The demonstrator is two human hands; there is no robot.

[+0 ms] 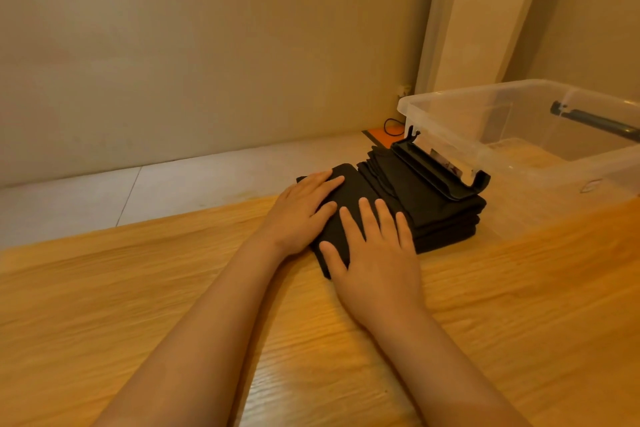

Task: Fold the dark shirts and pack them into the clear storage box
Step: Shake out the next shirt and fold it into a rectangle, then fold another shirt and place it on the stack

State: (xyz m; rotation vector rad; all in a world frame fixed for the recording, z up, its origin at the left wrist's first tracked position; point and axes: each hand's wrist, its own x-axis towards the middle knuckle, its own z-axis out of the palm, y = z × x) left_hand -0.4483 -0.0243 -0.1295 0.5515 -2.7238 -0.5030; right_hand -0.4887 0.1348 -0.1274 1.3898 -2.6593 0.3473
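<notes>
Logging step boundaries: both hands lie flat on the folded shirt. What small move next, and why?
Probably grip the folded shirt and lift it: left hand and right hand press it flat, it looks finished, and the clear box holds no shirts.

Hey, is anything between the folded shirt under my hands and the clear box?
Yes: the stack of folded dark shirts lies between that shirt and the clear box, with the box's black latch hanging over the stack. The box is open.
</notes>
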